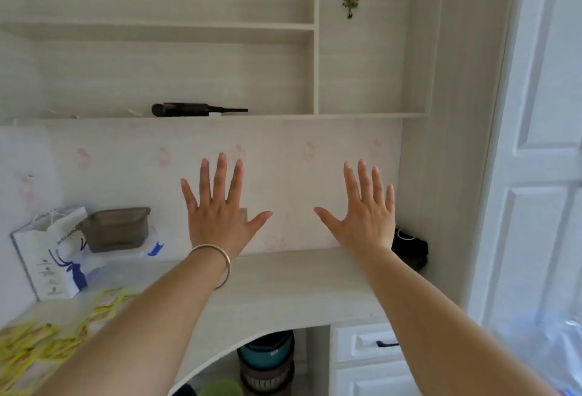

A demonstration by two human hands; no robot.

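Beige wood-grain laminate forms the counter [283, 285] below my fingers [222, 175] and the wall panel [283, 175] beyond them.

Hand state: my left hand [220, 216] and my right hand [368, 219] are both raised with palms facing away. All fingers are straight and spread wide, and neither hand holds anything. I cannot tell from this view whether the fingertips touch the wall panel; they appear to hover in front of it. A metal bracelet [220, 260] sits on my left wrist.

Item locations:
- The counter lies directly beneath both hands, with no contact visible.
- A black pouch [409, 247] rests on the counter just beside my right hand, on its outer side, in the corner.
- A grey lidded box [116, 228] stands on the outer side of my left fingers, near them but apart.
- A white paper bag [53, 257] stands further out than the box, and yellow netting [47, 339] lies below the bag, nearer to me.
- A black tool [198, 109] lies on the shelf [346, 116] above my left fingertips, well apart.

Progress: I judge the work to be at its starting point. No item is gripped or lifted, and every item rests on its surface. All steps remain: select an item, lower a hand to it, and close the fingers round it. The black pouch is the closest candidate for my right hand, and the grey lidded box for my left.
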